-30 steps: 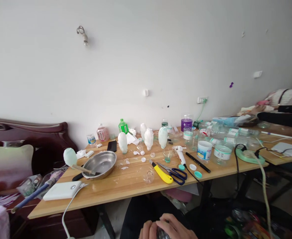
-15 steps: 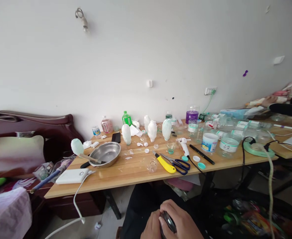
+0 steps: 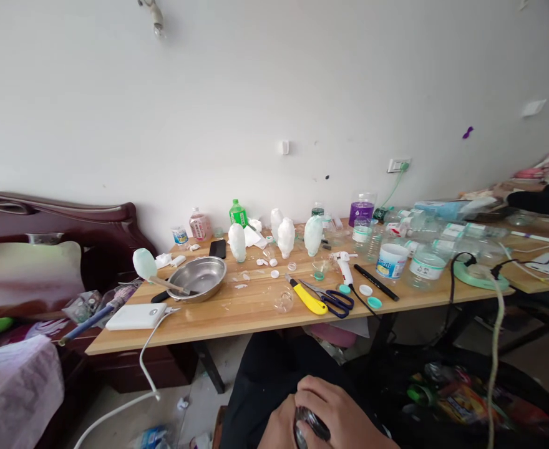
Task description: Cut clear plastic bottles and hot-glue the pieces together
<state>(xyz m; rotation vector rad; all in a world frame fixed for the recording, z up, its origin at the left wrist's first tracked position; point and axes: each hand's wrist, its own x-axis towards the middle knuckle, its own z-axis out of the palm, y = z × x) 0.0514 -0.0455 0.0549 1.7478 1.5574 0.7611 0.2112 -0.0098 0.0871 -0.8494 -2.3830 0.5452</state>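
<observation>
Both hands sit low over the lap, at the bottom edge of the view, well short of the tabletop (image 3: 256, 318). Between them is a small dark, shiny round object (image 3: 308, 425); what it is cannot be told, as most of it is covered.

The right hand (image 3: 337, 415) lies over the object from the right and above, fingers (image 3: 314, 390) curled around its upper side and clamped on it. The left hand (image 3: 277, 430) meets it from the left, thumb pressed against its near face; its other fingers are cut off by the frame, but the hand looks closed on the object too. So the object lies directly between the 2 palms, touching both, with the right hand covering more of it. Its long axis cannot be made out.

Everything else is well apart from the hands, across the gap to the table's near edge. Nearest along that edge are a clear cup (image 3: 284, 300), a yellow knife (image 3: 308, 298) and blue scissors (image 3: 334, 298), both lying slanted, handles toward the person. Further left sit a steel bowl (image 3: 199, 277) and a white power bank (image 3: 136, 315), its cable hanging to the floor. White wrapped bottles (image 3: 286, 237) stand upright toward the back.
</observation>
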